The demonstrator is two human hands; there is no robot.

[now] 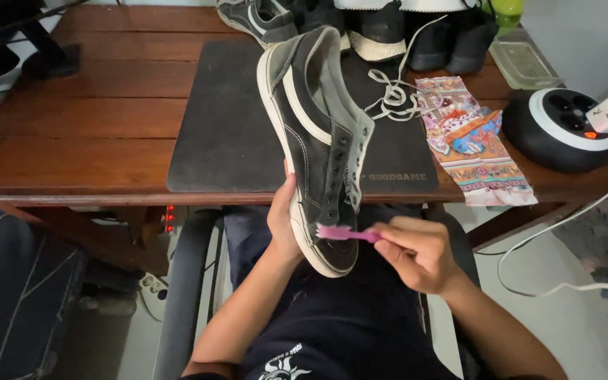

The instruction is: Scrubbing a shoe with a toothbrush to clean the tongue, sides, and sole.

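Since the black sneaker (316,148) mid-frame looks light and floppy, left hand (284,224) cups its toe-end sole; right hand (416,253) pinches a pink toothbrush (346,233) against the toe.

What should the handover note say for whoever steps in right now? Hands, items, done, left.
Left hand: grips the black sneaker by its sole edge near the toe, heel tilted up over the dark mat.
Right hand: pinches a pink brush, bristles on the toe.
Laces are out, lying on the mat; patterned cloth beside it on the wooden desk; other shoes at the back.
Done: laces removed. Toe brushing under way.
Left: apparently the rest of the upper; how clean it is cannot be judged.
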